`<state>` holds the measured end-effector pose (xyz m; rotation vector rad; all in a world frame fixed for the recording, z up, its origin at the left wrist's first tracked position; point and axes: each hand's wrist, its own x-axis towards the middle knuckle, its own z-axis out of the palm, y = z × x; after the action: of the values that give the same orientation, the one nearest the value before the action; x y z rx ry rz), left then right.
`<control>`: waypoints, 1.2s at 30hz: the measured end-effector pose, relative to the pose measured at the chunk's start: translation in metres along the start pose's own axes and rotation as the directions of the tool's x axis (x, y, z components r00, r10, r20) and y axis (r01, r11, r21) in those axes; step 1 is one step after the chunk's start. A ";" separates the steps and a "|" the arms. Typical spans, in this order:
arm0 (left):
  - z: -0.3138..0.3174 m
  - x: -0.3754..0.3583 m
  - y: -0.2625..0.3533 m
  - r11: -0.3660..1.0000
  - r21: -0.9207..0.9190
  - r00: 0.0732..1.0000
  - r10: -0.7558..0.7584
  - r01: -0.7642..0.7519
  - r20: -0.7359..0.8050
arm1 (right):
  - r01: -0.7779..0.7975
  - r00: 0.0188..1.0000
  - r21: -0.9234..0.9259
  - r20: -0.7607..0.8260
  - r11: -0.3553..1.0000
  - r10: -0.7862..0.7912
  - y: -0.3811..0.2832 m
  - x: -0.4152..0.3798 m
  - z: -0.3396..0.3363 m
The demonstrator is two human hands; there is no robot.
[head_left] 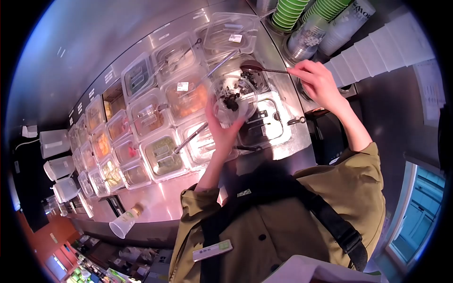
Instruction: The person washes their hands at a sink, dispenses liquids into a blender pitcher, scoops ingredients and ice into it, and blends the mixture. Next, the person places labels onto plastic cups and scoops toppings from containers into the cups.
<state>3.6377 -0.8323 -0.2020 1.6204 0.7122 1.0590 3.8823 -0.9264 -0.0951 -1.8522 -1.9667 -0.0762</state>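
Observation:
My left hand [222,132] is wrapped round a clear round plastic cup [245,109] with dark crumbly bits and something pale inside. The cup is over the rows of lidded containers. My right hand [315,81] pinches the handle of a dark spoon [253,66], whose bowl rests above an uncovered container [265,86] of dark bits, just beyond the cup. Nearest below the cup sits a container with a clear lid [260,123] and a dark handle.
Lidded tubs [163,153] of various foods stretch to the left. Stacked green cups [287,14] and clear cups [309,37] stand at the upper right. A plastic cup [123,223] lies tilted near the counter's front edge at lower left.

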 end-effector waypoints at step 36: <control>-0.101 -0.077 0.068 0.961 -0.264 0.870 -0.196 0.080 -0.452 | 0.192 0.937 0.014 0.295 0.981 -0.187 -0.056 -0.040 0.129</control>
<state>3.5097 -0.8741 -0.1513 1.0885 0.9672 1.3969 3.7939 -0.9269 -0.2111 -1.7598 -2.3508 0.1366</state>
